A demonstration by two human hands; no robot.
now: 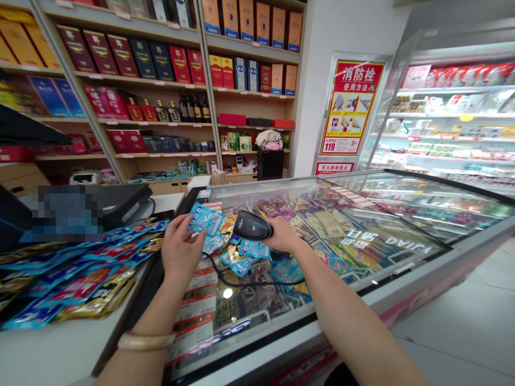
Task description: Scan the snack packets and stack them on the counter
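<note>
Blue packet (208,219) is pinched at its near edge between the thumb and fingers of the left hand (183,244), over the glass top of a chest freezer (410,281). By the right hand (282,236), wrapped around its handle, 1 black scanner (252,225) is held, its head turned toward the packet. On the left wrist, 1 gold-coloured bracelet (147,341) is worn. Beneath the scanner, a black cable (241,284) is looped, and more packets (241,262) in blue and gold are laid close together on the glass. Through the glass, wrapped goods (330,222) can be seen. To the left, a spread pile (92,279) of blue, red and gold packets is heaped on a white counter (48,354), with a black device (124,201) set behind it. Farther back, wall shelves (148,123) are lined with boxes (145,59) and bottles (195,110). Toward the right, a red sign (348,107) is mounted on the wall, beside a tall fridge (450,115) stocked with packaged goods.
</note>
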